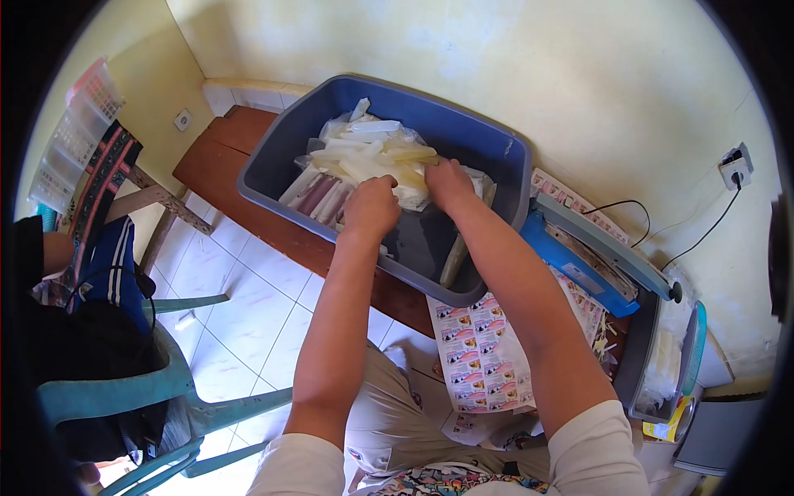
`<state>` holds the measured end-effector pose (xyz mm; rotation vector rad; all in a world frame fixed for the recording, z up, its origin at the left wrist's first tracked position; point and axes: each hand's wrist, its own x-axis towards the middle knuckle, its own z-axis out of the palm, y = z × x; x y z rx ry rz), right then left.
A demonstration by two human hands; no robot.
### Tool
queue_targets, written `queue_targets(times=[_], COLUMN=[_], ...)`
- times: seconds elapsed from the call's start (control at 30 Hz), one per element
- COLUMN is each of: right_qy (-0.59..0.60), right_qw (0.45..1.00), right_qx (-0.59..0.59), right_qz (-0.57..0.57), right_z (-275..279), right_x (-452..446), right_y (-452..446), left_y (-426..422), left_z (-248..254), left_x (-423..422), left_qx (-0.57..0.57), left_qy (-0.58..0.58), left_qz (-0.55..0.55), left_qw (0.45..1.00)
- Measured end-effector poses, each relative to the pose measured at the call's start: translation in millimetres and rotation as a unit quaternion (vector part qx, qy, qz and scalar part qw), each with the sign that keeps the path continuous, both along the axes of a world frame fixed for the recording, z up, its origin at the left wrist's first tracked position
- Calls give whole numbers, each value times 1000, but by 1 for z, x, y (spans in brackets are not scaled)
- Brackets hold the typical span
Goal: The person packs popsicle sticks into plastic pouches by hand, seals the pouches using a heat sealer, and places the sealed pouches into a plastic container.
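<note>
Inside a large grey-blue plastic tub (pixel 504 157) lies a heap of long, tube-shaped plastic packets (pixel 356 157), whitish and pale yellow. Purplish packets (pixel 314 197) lie in a row with white ones at the tub's left side. My left hand (pixel 372 205) is closed at the near edge of the heap, and its fingertips are hidden. My right hand (pixel 449 183) has its fingers curled at the right end of the heap, against pale yellow packets. Another long packet (pixel 455 260) lies along the tub's right wall.
The tub sits on a brown wooden bench (pixel 227 153) against the wall. To the right are a blue sealing machine (pixel 579 264), printed label sheets (pixel 488 351) and a grey container (pixel 653 364) with plastic bags. A person sits at the left on a green plastic chair (pixel 124 397).
</note>
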<state>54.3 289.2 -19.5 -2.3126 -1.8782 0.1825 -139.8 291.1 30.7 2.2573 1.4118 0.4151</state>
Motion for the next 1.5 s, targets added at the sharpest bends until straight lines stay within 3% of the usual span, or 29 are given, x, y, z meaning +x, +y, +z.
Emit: queue_targets(times=[0.17, 0.27, 0.47, 0.63, 0.87, 1.03, 1.1, 1.17, 1.3, 1.4, 1.5], right_qy=[-28, 24, 136, 207, 278, 294, 268, 261, 238, 277, 283], right_qw=[998, 999, 983, 921, 872, 875, 917, 920, 940, 939, 928], right_qx=[-64, -14, 120, 305, 398, 383, 292, 288, 240, 187, 215], right_qz=[-6, -29, 35, 124, 60, 11, -42, -52, -50, -79, -114], right_z=[23, 30, 41, 63, 90, 102, 111, 108, 93, 80, 61], right_x=[-10, -15, -21, -30, -27, -5, -1, 6, 20, 27, 38], right_y=[-6, -9, -25, -64, -172, -262, -299, -329, -390, -432, -464], left_y=[-3, -2, -8, -24, -69, -124, -145, -169, -216, -250, -272], left_z=[7, 5, 3, 5, 36, 50, 48, 44, 21, 6, -13], left_x=[1, 1, 0, 3, 9, 32, 41, 50, 58, 63, 68], left_qx=[-8, 12, 91, 187, 209, 135, 143, 87, 80, -14, -40], left_qy=[22, 5, -28, -146, -229, -274, -270, -264, -233, -204, -177], left_qz=[9, 9, 17, -58, -166, -294, -330, -364, -412, -437, -423], left_qw=[1000, 1000, 995, 970, 936, 905, 894, 889, 877, 876, 888])
